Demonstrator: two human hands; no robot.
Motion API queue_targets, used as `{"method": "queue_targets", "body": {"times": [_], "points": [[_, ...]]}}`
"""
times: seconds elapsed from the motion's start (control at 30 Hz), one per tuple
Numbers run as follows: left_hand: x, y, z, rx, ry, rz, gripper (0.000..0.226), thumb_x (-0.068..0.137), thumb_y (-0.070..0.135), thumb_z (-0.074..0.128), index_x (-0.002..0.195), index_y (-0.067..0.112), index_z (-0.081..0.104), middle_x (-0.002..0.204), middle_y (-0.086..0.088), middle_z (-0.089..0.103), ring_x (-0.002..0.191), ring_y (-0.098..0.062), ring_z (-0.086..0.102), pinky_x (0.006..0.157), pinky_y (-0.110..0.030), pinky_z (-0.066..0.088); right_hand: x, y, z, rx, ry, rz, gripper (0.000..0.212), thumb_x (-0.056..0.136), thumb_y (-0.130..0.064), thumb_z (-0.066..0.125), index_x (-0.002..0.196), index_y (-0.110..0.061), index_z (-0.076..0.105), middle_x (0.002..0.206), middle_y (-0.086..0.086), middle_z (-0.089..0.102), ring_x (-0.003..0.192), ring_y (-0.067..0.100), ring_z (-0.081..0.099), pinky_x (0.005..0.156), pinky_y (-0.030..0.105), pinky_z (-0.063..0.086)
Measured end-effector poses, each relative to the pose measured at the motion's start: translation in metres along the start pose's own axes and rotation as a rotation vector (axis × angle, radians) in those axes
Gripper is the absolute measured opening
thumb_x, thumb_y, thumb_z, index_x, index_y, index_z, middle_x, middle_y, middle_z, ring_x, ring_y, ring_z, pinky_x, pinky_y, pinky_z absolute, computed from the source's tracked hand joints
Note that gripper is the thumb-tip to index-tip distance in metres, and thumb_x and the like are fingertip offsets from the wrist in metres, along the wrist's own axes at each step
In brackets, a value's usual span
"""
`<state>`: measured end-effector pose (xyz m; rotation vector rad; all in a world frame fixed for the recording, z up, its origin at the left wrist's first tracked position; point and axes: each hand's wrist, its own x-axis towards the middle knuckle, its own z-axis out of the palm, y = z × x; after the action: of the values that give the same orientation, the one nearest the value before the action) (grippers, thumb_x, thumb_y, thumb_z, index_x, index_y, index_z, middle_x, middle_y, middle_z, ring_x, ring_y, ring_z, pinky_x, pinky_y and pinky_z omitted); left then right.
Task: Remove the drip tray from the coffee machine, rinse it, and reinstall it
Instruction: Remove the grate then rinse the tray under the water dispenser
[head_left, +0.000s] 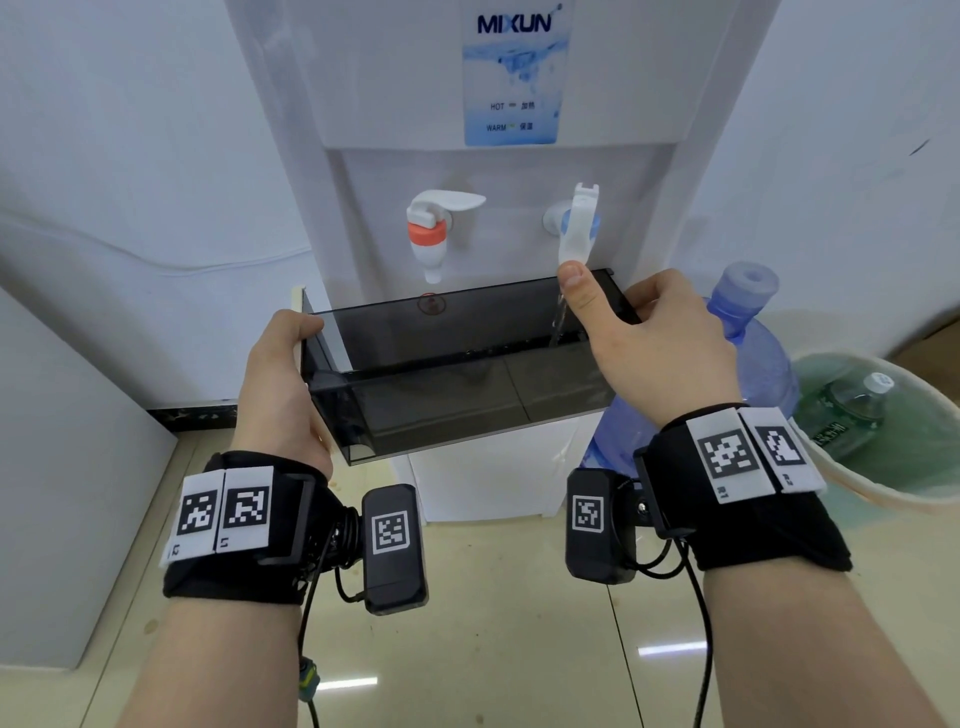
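My left hand (283, 384) is closed around the left end of the dark, see-through drip tray (457, 374), and my right hand (649, 348) grips its right end with the thumb pushing up on the blue tap's lever (576, 228). The tray is already out of the machine, held level under the taps, with a thin stream of water (558, 322) running into it. So I judge removal done and rinsing under way; emptying it and sliding it back under the dispenser (493, 104) are still left.

The smoky transparent plastic drip tray (457, 374) sits before the white water dispenser (498, 130), under its taps; right of the dispenser, a blue plastic water jug (753, 353)
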<state>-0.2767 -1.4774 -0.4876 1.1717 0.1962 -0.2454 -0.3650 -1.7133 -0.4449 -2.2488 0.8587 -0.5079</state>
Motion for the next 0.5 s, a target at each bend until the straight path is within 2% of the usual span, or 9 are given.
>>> {"method": "queue_targets", "body": {"times": [0.1,0.23,0.37,0.5], "points": [[-0.001,-0.001,-0.003,0.009,0.003,-0.005,0.029,0.085,0.037,0.059,0.066,0.025,0.077,0.071,0.002,0.075,0.058,-0.022,0.073,0.052,-0.035,0.059,-0.002,0.001,0.001,0.000,-0.001,0.007,0.081,0.069,-0.095,0.042,0.103,-0.023,0.054,0.086,-0.012,0.058,0.087,0.022,0.057,0.070,0.035,0.038],[-0.003,-0.003,-0.005,0.015,0.007,-0.010,0.023,0.085,0.037,0.059,0.077,0.024,0.077,0.073,0.001,0.076,0.060,-0.023,0.074,0.054,-0.035,0.059,-0.007,0.005,0.002,-0.001,0.001,0.015,0.081,0.068,-0.096,0.041,0.101,-0.024,0.053,0.084,-0.012,0.058,0.079,0.015,0.055,0.063,0.034,0.037],[0.002,0.001,0.001,0.013,-0.005,-0.007,0.027,0.086,0.037,0.059,0.073,0.023,0.078,0.072,0.001,0.076,0.059,-0.023,0.074,0.053,-0.036,0.059,-0.001,0.001,0.001,-0.002,0.023,0.004,0.083,0.067,-0.097,0.039,0.104,-0.024,0.053,0.085,-0.011,0.058,0.084,0.020,0.057,0.069,0.035,0.039],[0.008,0.010,0.001,0.009,0.003,0.009,0.023,0.084,0.038,0.060,0.081,0.022,0.077,0.072,0.000,0.076,0.059,-0.023,0.074,0.052,-0.036,0.059,0.006,-0.008,0.003,0.011,0.028,-0.013,0.082,0.067,-0.097,0.040,0.104,-0.024,0.054,0.085,-0.013,0.057,0.085,0.021,0.056,0.068,0.035,0.037]]}}
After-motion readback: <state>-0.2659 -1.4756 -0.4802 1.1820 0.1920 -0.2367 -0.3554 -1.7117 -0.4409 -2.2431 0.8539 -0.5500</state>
